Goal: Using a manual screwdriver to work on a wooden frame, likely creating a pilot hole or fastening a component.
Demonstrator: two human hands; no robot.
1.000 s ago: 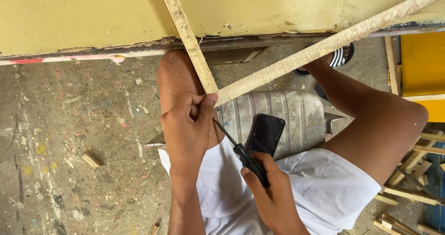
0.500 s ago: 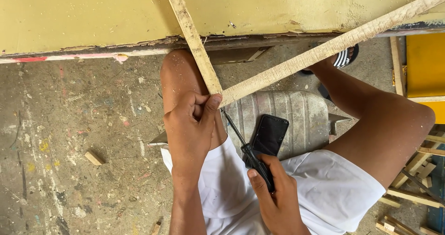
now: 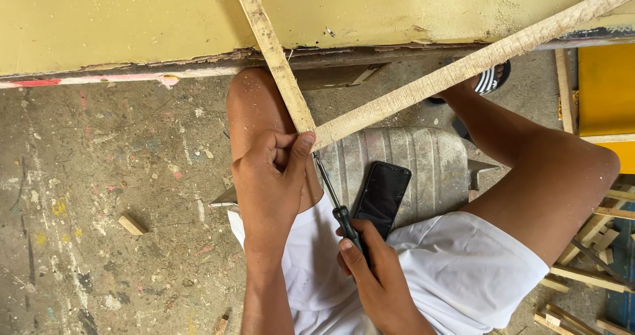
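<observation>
Barely shifted since a second ago: both hands have slid slightly right and nearer. Left hand [image 3: 271, 183] is fisted tight round the steep wooden strip [image 3: 272, 52], thumb pressed where the long slanted strip [image 3: 476, 62] meets it. Right hand [image 3: 377, 279] clamps the black-handled screwdriver [image 3: 336, 199], tip up at that joint. Black phone [image 3: 382, 196] lies on the metal seat [image 3: 423, 169] just right. Open floor [image 3: 99, 196] left; yellow board [image 3: 119, 17] edges the far side.

Left hand [image 3: 272, 176]: fist closed, knuckles up, thumb extended upward and pressed flat, forearm running straight down out of view. Right hand [image 3: 372, 269]: fingers curled shut in a grip, thumb lying along the top, wrist bent left, set lower than the left.
</observation>
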